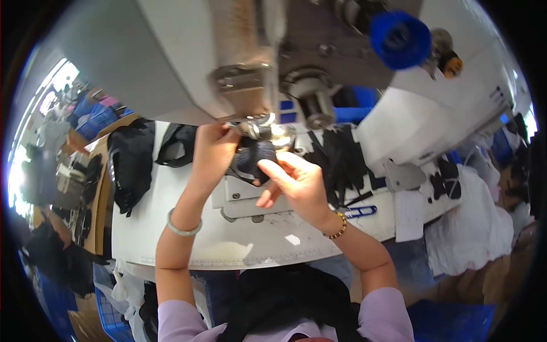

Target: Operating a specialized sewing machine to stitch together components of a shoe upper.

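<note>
A small black fabric piece (255,158) sits under the head of a white sewing machine (171,57), beside its metal presser parts (265,129). At its left edge, my left hand (215,149) is closed on the fabric, its fingertips partly hidden close beneath the machine head. My right hand (299,185) grips the right edge, thumb on top and other fingers lower down. Part of the fabric lies hidden behind my fingers and the metal parts.
Black strips (342,162) lie right of the machine, near a blue-handled tool (362,211). Black fabric pieces (131,162) rest at the table's left. A blue knob (400,40) juts from the machine. White plastic bags (470,222) stand beyond the right edge.
</note>
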The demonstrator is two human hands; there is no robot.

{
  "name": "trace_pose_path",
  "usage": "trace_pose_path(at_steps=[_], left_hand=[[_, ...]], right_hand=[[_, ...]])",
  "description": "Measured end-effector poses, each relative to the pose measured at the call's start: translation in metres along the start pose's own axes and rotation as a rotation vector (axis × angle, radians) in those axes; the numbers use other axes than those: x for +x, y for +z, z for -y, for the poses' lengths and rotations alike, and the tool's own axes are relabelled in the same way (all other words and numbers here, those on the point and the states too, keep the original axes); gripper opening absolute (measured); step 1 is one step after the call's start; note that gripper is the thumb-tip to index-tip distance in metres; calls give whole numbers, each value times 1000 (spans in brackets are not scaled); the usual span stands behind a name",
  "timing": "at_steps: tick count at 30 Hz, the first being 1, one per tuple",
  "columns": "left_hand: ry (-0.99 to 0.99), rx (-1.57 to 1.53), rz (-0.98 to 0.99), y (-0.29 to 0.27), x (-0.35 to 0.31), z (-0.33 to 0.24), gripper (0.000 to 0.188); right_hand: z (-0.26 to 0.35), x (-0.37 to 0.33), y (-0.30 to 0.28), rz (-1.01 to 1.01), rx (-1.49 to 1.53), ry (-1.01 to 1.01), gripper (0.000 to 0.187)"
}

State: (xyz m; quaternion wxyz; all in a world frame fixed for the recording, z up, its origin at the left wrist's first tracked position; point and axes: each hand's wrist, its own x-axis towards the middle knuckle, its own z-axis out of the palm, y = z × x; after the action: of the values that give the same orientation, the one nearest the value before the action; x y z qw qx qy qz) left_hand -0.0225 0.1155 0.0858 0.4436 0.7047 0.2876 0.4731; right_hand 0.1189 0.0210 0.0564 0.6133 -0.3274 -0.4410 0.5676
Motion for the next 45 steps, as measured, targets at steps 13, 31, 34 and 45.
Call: trace_pose_path(at_steps=[13, 31, 34, 45], left_hand=[[92, 1107, -63, -116, -44, 93, 48], [305, 1174, -341, -125, -32, 116, 17], [544, 876, -491, -96, -48, 76, 18], [1094, 1093, 211, -8, -52, 35, 38]], right_hand=[[1, 22, -132, -294, -1360, -188, 13], [-3, 58, -127, -431, -1042, -189, 15], [21, 34, -111, -478, -421, -270, 14], [-5, -11, -47, 48, -572, -799, 16]])
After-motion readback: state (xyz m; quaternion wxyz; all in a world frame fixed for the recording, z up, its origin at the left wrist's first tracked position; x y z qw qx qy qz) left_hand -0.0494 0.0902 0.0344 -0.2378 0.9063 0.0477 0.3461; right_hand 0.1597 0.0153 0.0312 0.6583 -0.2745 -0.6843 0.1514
